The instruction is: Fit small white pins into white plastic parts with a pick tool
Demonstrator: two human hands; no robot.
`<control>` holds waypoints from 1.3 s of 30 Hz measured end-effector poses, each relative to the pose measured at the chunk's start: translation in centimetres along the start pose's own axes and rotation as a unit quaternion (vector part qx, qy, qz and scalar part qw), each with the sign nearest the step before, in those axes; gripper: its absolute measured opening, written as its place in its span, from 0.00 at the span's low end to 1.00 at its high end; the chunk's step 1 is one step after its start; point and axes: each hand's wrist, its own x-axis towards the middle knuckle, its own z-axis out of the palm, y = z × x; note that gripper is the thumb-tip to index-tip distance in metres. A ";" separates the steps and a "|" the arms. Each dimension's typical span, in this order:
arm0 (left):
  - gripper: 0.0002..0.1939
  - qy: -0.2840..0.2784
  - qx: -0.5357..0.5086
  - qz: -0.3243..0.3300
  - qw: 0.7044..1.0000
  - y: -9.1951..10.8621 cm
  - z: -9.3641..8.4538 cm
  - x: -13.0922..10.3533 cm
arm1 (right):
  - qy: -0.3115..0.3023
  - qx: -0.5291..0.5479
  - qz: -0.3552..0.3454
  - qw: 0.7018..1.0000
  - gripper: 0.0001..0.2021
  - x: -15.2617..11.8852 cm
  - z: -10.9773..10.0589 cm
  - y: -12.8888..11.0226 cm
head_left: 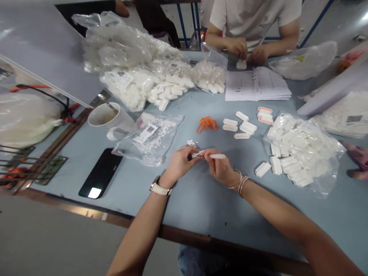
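Note:
My left hand [181,163], with a watch at its wrist, is closed on a small white plastic part [197,155]. My right hand [220,168], below two bangles, grips a slim white pen-shaped tool [217,156] whose tip meets that part. The fingers partly cover both things, so the tool's exact kind is unclear. Just beyond my left fingers lies a little pile of tiny white pieces [192,143]. Farther out are orange rectangular rings [207,124] and several white plastic housings [242,127]. Orange rings are fitted on some housings [265,115] at the right.
An open bag of white housings [307,147] lies at right. To the left are a phone [100,174], a mug with a spoon [105,117] and a bag of tiny pieces [155,138]. Large filled bags [138,82] and papers [255,86] lie farther back. A co-worker [255,23] sits opposite.

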 end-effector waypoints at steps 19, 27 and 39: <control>0.11 -0.016 -0.012 -0.019 1.000 -0.2 0.0 -0.1 | -0.030 0.009 -0.027 0.999 0.08 -0.1 -0.3 -0.2; 0.10 -0.012 -0.010 -0.011 1.000 -0.2 0.0 -0.1 | -0.030 0.013 -0.026 0.999 0.09 -0.1 -0.1 -0.1; 0.06 -0.002 0.001 -0.013 1.000 -0.1 0.1 0.0 | -0.060 -0.030 -0.001 0.998 0.09 -0.1 0.2 -0.1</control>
